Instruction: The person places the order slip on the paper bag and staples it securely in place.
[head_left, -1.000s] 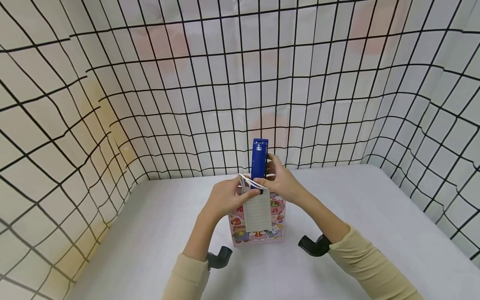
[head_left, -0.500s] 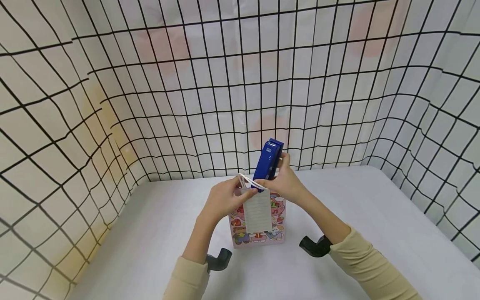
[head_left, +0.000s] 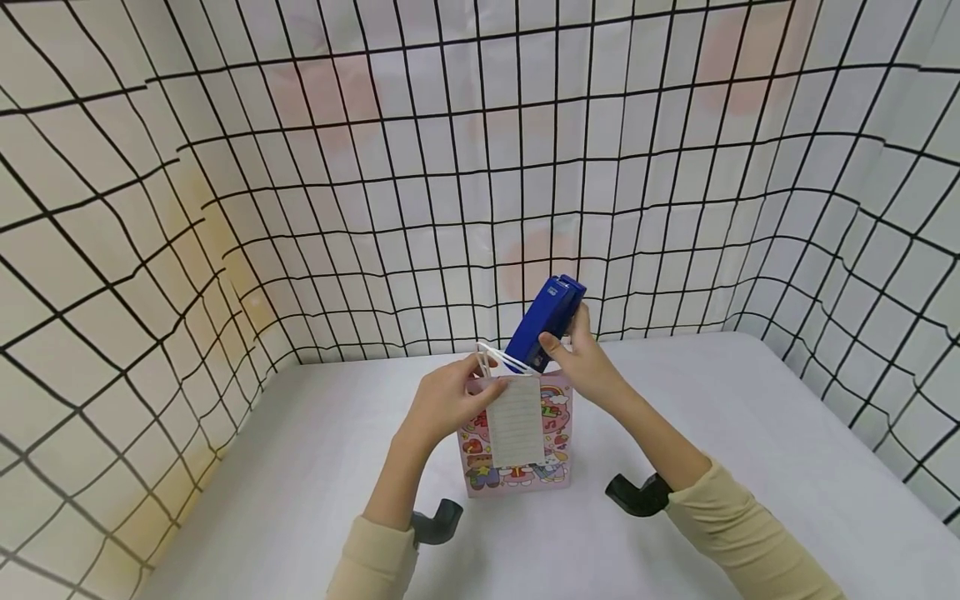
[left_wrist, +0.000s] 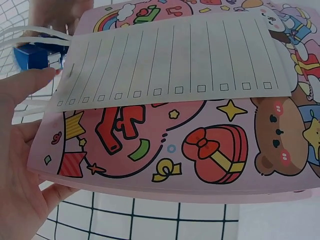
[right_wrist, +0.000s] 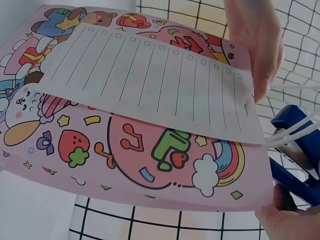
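A pink paper gift bag [head_left: 555, 479] with cartoon prints stands upright on the table, its white cord handles [head_left: 495, 354] raised. A white lined note [head_left: 517, 425] lies against its front, with a small staple mark near its top edge in the right wrist view. My left hand [head_left: 446, 396] grips the bag's top left edge beside the note, thumb in front and fingers behind. Tilted to the right above the bag, a blue stapler [head_left: 546, 321] is held in my right hand [head_left: 592, 367]. The right wrist view shows the stapler [right_wrist: 292, 117] just past the bag's top edge, its arms apart.
A white table [head_left: 315, 483] lies under the bag. Black grid netting [head_left: 420, 192] over pale cloth encloses the back and both sides. Black wrist mounts [head_left: 637, 494] stick out from both forearms above the table.
My right hand has tilted the stapler from upright to leaning right and drawn it up and right, off the note's top. My left hand and the bag have hardly moved.
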